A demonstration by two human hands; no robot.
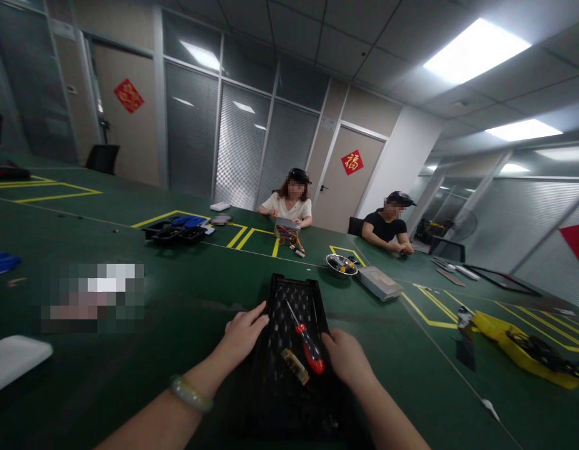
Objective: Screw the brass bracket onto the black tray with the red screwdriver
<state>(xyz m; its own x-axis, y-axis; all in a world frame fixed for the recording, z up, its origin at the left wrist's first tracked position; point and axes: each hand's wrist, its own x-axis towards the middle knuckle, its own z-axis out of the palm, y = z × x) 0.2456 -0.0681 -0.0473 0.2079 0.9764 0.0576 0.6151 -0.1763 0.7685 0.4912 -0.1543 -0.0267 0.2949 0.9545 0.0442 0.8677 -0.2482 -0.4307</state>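
A black tray lies in front of me on the green table. My left hand grips its left side, with the fingers along the outer wall; a pale green bangle circles that wrist. On the opposite side, my right hand is closed on the tray's right wall, its fingertips partly hidden. Inside the tray rests a screwdriver with a red and black handle, its tip pointing away from me. Beside it is a small brownish-yellow part, perhaps a circuit board. The tray's near end is dark and hard to make out.
Beyond the tray stand a metal bowl of small parts and a flat grey box. A yellow tray with black cables lies right, a black organizer left. Two people sit across the table, one handling a wired metal box.
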